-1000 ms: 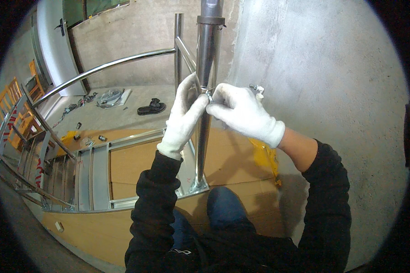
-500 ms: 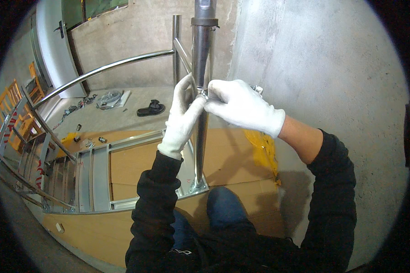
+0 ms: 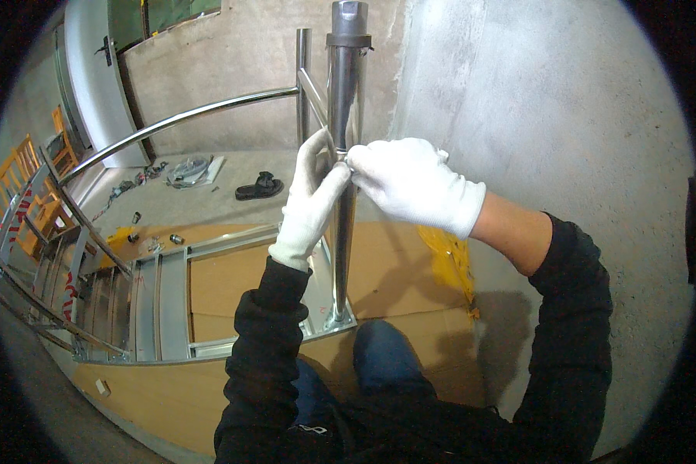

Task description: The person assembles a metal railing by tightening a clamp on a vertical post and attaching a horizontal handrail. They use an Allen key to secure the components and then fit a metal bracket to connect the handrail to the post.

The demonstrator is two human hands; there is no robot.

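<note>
An upright shiny metal post (image 3: 346,100) with a dark collar (image 3: 349,40) near its top stands in front of me. My left hand (image 3: 313,189), in a white knitted glove, closes on the post from its left side, thumb in front and fingers partly behind it. From the right, my right hand (image 3: 410,178), gloved too, pinches at the same spot; the small shiny piece at its fingertips is mostly hidden. A bit of metal shows past the back of that hand. The post's foot meets a flat metal frame (image 3: 209,352) on the floor.
Curved metal rail (image 3: 185,116) runs left from the post to ladder-like steps (image 3: 93,286). Cardboard (image 3: 417,340) lies under the frame, with yellow plastic (image 3: 448,263) at its right. Behind are a black sandal (image 3: 259,187), a coiled clear bundle (image 3: 189,172), small metal fittings (image 3: 176,239) and wooden chairs (image 3: 15,166).
My right hand has turned slightly, its fingers drawn closer together at the post. The metal bit behind it shows less. My left hand keeps its hold, and the whole view has shifted a little.
</note>
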